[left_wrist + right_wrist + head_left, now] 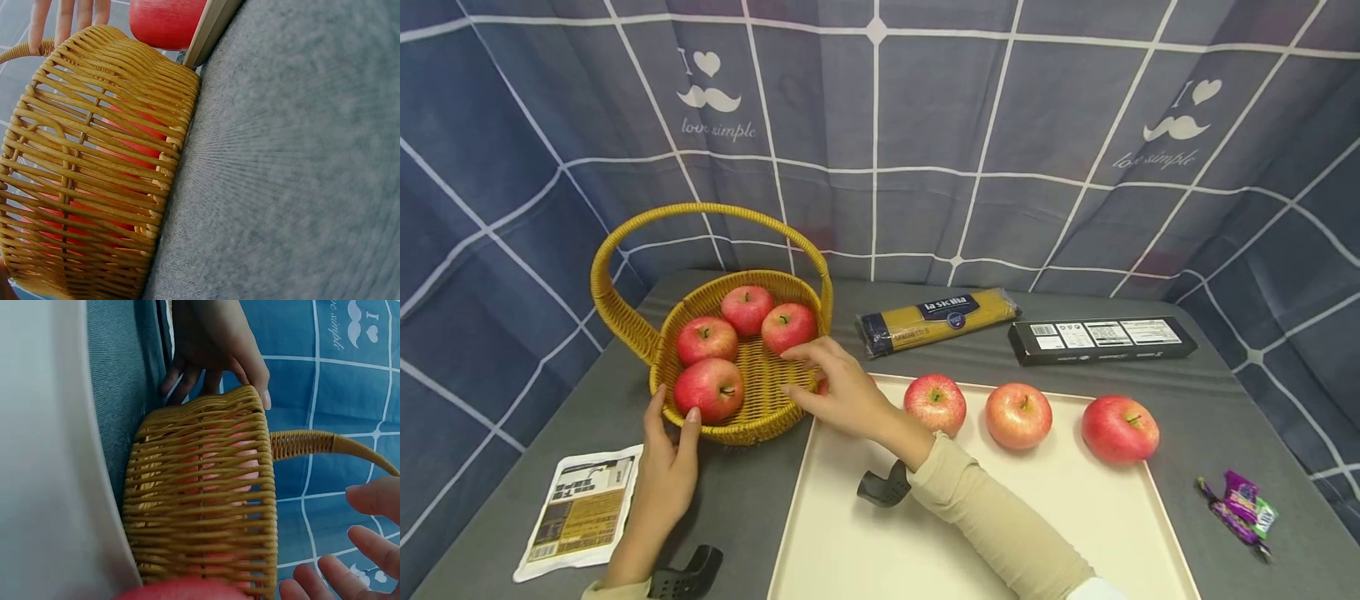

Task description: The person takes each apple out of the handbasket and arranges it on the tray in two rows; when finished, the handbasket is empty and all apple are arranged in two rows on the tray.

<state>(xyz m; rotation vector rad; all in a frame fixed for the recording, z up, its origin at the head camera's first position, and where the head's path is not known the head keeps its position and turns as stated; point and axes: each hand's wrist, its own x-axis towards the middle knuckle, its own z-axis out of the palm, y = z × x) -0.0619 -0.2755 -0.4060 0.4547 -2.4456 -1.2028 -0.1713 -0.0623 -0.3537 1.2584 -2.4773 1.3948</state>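
A yellow wicker basket (763, 427) with a tall handle stands at the left, several red apples (708, 391) inside it. My left hand (664, 471) holds its near left side, thumb at the rim and fingers against the outer wall. Over the basket's right rim is my right hand (838, 392), thumb and fingers spread apart with nothing between them. Beneath that hand, one apple (823, 387) is mostly hidden. More apples (935, 404) sit in a row along the far side of a cream tray (1000, 533).
Behind the tray lie a spaghetti pack (938, 322) and a long black box (1102, 340). A white and brown pouch (582, 510) is left of my left forearm. Purple-wrapped candies (1238, 510) lie at the right. A checked curtain (925, 108) hangs behind the table.
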